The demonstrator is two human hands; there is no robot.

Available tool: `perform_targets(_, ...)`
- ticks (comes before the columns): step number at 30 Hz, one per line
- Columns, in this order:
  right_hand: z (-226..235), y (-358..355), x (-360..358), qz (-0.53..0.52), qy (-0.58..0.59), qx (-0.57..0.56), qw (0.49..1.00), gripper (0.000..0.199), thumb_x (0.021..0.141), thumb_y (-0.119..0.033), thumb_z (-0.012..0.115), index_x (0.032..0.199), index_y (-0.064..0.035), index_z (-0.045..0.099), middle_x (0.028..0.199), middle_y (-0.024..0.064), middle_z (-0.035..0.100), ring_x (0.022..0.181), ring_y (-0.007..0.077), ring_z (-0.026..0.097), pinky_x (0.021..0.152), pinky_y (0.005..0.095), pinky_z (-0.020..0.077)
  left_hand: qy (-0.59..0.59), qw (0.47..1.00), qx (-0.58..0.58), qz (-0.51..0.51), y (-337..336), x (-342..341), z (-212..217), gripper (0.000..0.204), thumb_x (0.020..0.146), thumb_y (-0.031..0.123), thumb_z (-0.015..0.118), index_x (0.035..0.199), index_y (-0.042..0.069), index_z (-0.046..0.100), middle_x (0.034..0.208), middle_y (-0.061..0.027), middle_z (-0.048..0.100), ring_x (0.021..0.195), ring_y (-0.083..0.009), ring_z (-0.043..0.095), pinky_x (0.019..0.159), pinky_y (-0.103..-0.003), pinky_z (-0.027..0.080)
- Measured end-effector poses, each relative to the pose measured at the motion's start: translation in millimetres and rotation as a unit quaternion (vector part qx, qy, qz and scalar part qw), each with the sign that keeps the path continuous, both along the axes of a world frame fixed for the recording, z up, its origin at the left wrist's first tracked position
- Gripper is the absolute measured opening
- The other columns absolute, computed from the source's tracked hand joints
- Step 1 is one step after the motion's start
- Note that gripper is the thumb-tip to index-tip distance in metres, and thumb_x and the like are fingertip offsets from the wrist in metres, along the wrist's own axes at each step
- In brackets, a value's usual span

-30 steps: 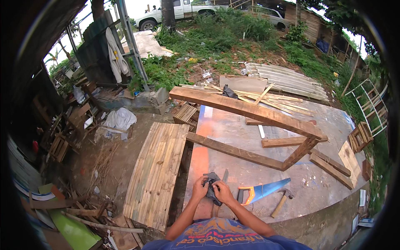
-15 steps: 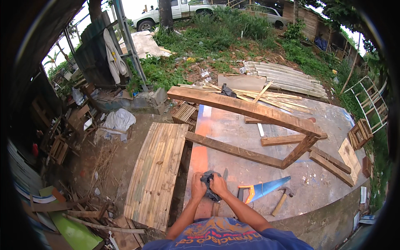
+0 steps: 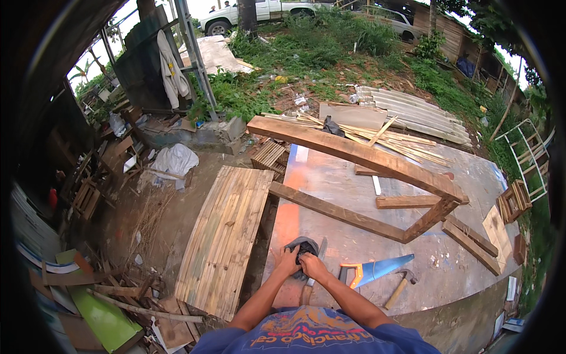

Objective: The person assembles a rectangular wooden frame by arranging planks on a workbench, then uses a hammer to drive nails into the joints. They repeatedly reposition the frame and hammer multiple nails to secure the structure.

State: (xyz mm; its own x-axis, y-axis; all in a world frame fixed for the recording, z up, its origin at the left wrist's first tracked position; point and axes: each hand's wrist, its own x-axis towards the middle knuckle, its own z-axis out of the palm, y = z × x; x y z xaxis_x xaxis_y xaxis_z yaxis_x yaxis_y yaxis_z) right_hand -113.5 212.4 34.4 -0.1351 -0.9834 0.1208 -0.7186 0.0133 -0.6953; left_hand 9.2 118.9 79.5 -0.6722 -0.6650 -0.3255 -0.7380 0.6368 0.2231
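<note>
A black plastic bag (image 3: 304, 242) sits at the near left part of the big worn board, its mouth rolled open toward me. My left hand (image 3: 286, 261) grips the bag's left side, with some fingers stretched along its edge. Closed fingers of my right hand (image 3: 312, 266) are at the bag's opening; whether they pinch the plastic or something inside is hard to make out. Beside the bag lies a long knife (image 3: 322, 249), its wooden handle toward me. To the right are a handsaw (image 3: 382, 269) with an orange and black handle and a claw hammer (image 3: 396, 293).
A joined wooden frame of thick beams (image 3: 354, 154) rests across the board (image 3: 330, 236). Loose wood pieces (image 3: 470, 245) lie at right. A bamboo-slat bench (image 3: 227, 236) stands at left. Thin sticks (image 3: 383, 138) and corrugated sheets (image 3: 413, 109) are behind; scrap wood (image 3: 112, 295) is at lower left.
The bag has been spread from a bunched shape into an open mouth. My left hand has turned across its side, and my right hand has shifted to the opening. The view has tilted slightly.
</note>
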Motion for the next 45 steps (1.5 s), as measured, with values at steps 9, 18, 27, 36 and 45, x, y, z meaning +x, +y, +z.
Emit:
perform_targets(9,-24,-18,-3,-0.104,0.170,0.141,0.970,0.032,0.095,-0.030,0.057,0.112,-0.0049,0.067,0.104,0.0222,0.069,0.101,0.0385,0.066,0.088,0.0490,0.0469,-0.004,0.999,0.025,0.040,-6,1,-23,0.084,0.076,0.017,0.074,0.152,0.026,0.037,0.151,-0.0151,0.035,0.144,-0.0381,0.030,0.115,-0.070,0.017)
perform_targets(18,-32,-17,-21,-0.143,0.134,0.166,0.967,0.033,0.089,-0.035,0.066,0.102,-0.0049,0.071,0.098,0.0197,0.072,0.095,0.0381,0.068,0.087,0.0509,0.0490,0.069,0.996,0.063,0.013,10,5,-52,0.069,0.082,0.028,0.065,0.148,0.022,0.047,0.156,-0.0176,0.032,0.147,-0.0376,0.026,0.116,-0.067,0.017)
perform_targets(27,-23,-6,-21,-0.175,0.050,0.084,0.980,0.020,0.083,-0.024,0.071,0.088,-0.0052,0.074,0.088,0.0213,0.071,0.087,0.0385,0.069,0.081,0.0495,0.0516,0.149,0.984,0.076,0.066,17,10,-67,0.058,0.084,0.031,0.063,0.139,0.013,0.057,0.151,-0.0217,0.040,0.142,-0.0398,0.034,0.117,-0.058,0.023)
perform_targets(36,-11,-1,-13,-0.209,0.000,-0.031,0.977,0.017,0.087,-0.017,0.063,0.087,-0.0018,0.072,0.088,0.0220,0.071,0.084,0.0412,0.068,0.079,0.0518,0.0514,0.357,0.928,0.037,0.095,19,13,-60,0.038,0.082,0.020,0.069,0.117,0.004,0.067,0.124,-0.0226,0.062,0.118,-0.0386,0.058,0.104,-0.046,0.045)
perform_targets(45,-1,4,-19,-0.179,0.010,-0.060,0.982,0.017,0.091,-0.016,0.061,0.088,-0.0019,0.070,0.084,0.0253,0.067,0.080,0.0459,0.065,0.074,0.0525,0.0516,0.427,0.894,0.029,0.134,30,20,-47,0.031,0.084,0.013,0.068,0.113,0.002,0.068,0.115,-0.0206,0.067,0.112,-0.0365,0.062,0.099,-0.043,0.048)
